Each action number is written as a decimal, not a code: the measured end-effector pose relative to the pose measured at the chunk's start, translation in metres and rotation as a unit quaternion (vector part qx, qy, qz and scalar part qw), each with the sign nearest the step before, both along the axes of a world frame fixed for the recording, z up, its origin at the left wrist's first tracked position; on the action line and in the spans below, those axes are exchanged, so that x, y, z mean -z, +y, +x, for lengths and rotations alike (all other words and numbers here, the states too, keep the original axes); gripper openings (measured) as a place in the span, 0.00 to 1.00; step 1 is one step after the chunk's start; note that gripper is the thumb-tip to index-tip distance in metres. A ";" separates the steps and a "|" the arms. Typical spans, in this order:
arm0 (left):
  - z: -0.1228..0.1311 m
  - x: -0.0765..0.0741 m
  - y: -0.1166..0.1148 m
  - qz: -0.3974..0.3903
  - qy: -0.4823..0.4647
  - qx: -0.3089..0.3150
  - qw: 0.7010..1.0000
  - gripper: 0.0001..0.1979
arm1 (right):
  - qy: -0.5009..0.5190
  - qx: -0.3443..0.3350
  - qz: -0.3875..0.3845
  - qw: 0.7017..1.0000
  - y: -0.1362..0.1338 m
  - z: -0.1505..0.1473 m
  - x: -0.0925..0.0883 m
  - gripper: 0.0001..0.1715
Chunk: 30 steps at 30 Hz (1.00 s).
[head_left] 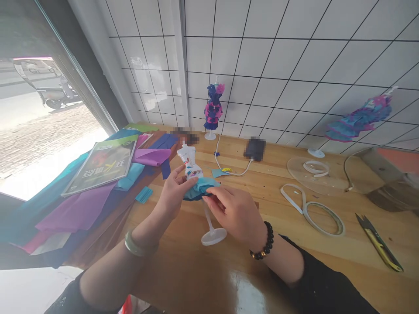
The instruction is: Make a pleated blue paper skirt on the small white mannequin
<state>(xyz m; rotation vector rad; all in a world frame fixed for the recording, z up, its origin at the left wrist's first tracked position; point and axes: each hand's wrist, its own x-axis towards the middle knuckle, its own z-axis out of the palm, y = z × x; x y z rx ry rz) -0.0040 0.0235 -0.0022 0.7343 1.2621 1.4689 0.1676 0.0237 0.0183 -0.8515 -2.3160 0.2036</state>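
Observation:
A small white mannequin torso [187, 160] on a thin stem with a round white base [214, 236] stands tilted above the wooden table [268, 244]. A teal and dark blue paper skirt [201, 187] wraps its waist. My left hand [173, 192] grips the mannequin's waist from the left, fingers curled around it. My right hand [234, 211] pinches the edge of the paper skirt from the right.
Two dressed mannequins stand by the tiled wall, one in the middle [213, 109], one at the right [358, 120]. Coloured paper sheets [75, 209] and a booklet [103, 165] lie at left. A tape strip [310, 209], scissors [379, 242] and a white cable [229, 170] lie on the right.

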 end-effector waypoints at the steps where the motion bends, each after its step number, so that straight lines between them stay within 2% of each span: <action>1: 0.001 0.000 0.000 0.003 0.004 -0.004 1.000 0.40 | -0.014 0.011 0.008 1.000 0.000 -0.001 0.003 0.09; 7: 0.004 -0.001 -0.001 0.007 0.004 0.000 1.000 0.41 | -0.053 0.039 0.042 0.997 0.001 -0.005 0.011 0.12; 12: 0.004 0.001 -0.001 0.017 0.040 -0.007 0.999 0.41 | -0.034 0.050 0.013 0.998 0.001 -0.006 0.010 0.13; 18: 0.006 0.000 -0.002 0.035 0.077 -0.009 0.996 0.39 | -0.011 0.027 0.001 1.000 -0.002 -0.007 0.009 0.14; 24: 0.005 -0.001 -0.001 0.039 0.076 -0.007 0.996 0.41 | -0.049 0.000 0.060 0.997 -0.007 -0.010 0.011 0.17; 30: 0.004 0.000 -0.001 0.046 0.082 -0.006 0.996 0.42 | -0.049 -0.001 0.074 0.996 -0.010 -0.012 0.015 0.18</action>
